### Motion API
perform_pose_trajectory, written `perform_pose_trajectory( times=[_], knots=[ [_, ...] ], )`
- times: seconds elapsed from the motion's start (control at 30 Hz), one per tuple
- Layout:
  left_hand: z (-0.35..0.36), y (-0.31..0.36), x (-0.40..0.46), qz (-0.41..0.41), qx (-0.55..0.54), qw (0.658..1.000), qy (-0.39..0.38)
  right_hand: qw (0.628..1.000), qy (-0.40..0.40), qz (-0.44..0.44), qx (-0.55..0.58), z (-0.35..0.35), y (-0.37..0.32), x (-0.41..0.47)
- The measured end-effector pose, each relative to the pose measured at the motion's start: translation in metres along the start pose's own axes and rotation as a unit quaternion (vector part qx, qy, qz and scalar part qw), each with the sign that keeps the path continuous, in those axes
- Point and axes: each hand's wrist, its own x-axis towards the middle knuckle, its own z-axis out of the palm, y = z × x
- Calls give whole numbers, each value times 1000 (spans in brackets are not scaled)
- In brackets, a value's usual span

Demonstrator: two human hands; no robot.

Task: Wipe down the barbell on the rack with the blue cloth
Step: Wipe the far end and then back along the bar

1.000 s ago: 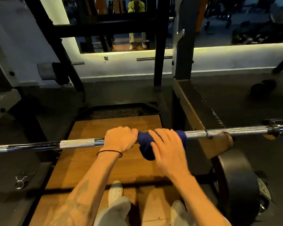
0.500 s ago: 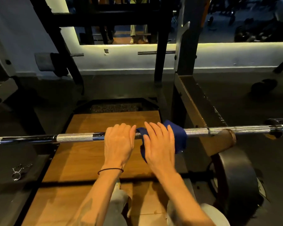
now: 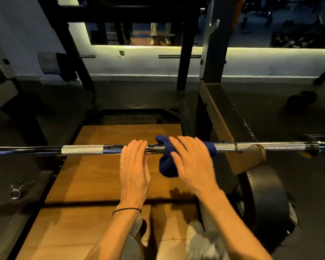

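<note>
One long chrome steel barbell [image 3: 83, 150] runs level across in front of me, its right part lying on the rack's tan safety arm [image 3: 246, 158]. My left hand [image 3: 134, 170] lies flat on the bar, fingers straight, gripping nothing. My right hand [image 3: 192, 162] presses one dark blue cloth [image 3: 166, 164] draped over the bar, fingers extended, just beside my left. One black weight plate [image 3: 266, 199] hangs below on the right, and one metal spring collar [image 3: 17, 188] lies on the floor at left
</note>
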Motion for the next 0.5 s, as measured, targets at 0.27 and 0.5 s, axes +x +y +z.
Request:
perform_pose_trajectory(
  times=[0.27, 0.5],
  knots=[
    [-8, 6, -4, -30, 39, 998, -44, 982, 60, 180, -20, 14, -16, 3],
    [-14, 6, -10, -1, 55, 997, -54, 992, 65, 106, 30, -8, 26, 0]
  ],
)
